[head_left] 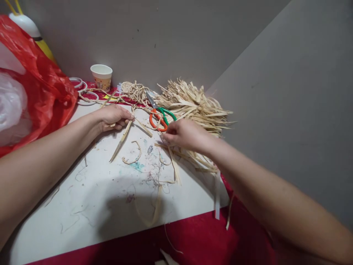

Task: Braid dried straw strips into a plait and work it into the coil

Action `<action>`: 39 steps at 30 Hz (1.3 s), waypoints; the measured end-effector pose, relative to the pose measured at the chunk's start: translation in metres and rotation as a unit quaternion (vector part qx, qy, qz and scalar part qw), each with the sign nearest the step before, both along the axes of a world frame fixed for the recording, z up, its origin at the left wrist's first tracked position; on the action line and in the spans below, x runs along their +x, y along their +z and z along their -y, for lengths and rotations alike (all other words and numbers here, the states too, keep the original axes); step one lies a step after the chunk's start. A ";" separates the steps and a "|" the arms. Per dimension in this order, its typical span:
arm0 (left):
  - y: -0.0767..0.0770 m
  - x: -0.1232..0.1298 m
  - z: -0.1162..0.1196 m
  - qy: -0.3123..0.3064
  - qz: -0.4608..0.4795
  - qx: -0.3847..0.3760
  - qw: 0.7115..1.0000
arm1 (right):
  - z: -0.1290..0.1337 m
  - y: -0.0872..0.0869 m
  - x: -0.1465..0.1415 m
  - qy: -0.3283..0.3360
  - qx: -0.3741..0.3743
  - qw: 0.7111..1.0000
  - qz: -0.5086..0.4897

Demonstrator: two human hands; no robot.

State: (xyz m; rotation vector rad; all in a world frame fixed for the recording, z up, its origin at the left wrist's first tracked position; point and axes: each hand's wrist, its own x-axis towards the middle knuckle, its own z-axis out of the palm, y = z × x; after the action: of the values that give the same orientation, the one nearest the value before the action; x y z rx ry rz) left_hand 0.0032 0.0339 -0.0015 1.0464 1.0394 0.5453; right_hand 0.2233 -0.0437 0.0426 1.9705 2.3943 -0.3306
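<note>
My left hand is closed in a pinch on a braided straw cord, at the end where loose flat strips spread out. One pale straw strip slants down from its fingertips and a shorter one points right. My right hand is also closed, thumb against fingers; what lies between its fingertips is too small to make out. Just beyond it, scissors with one orange and one green handle lie with the blades pointing away. A short curled piece of cord rests on the white board between my hands.
A thick bundle of dry straw strips lies behind my right hand. Coiled braid, white rings and a paper cup stand along the wall. A red plastic bag fills the left side. Red cloth shows below the board.
</note>
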 end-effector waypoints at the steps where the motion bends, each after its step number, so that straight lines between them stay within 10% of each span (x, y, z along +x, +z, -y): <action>1: 0.000 0.000 0.000 0.000 0.002 0.000 1.000 | 0.004 -0.009 0.001 -0.008 0.008 1.000 0.017; 8: 0.001 -0.002 0.001 -0.004 0.005 0.003 1.000 | 0.006 -0.027 0.006 -0.035 0.014 0.989 -0.140; 15: 0.001 -0.002 0.001 -0.015 0.009 -0.004 1.000 | 0.002 -0.014 -0.015 -0.126 -0.092 0.858 -0.490; 24: -0.003 -0.004 -0.001 -0.017 0.020 0.006 1.000 | -0.032 -0.034 -0.057 -0.118 -0.099 0.846 -0.510; 31: 0.001 -0.002 0.002 -0.012 0.009 0.006 1.000 | -0.043 -0.036 -0.056 -0.106 -0.110 0.872 -0.466; 39: 0.000 -0.002 0.001 -0.016 0.004 0.011 1.000 | -0.054 -0.042 -0.049 -0.102 -0.183 0.836 -0.507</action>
State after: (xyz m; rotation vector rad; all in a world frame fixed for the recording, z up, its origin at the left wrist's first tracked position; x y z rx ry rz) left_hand 0.0015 0.0328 -0.0015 1.0778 1.0097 0.5358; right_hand 0.1740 0.0105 0.0010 2.1182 2.1684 -2.1190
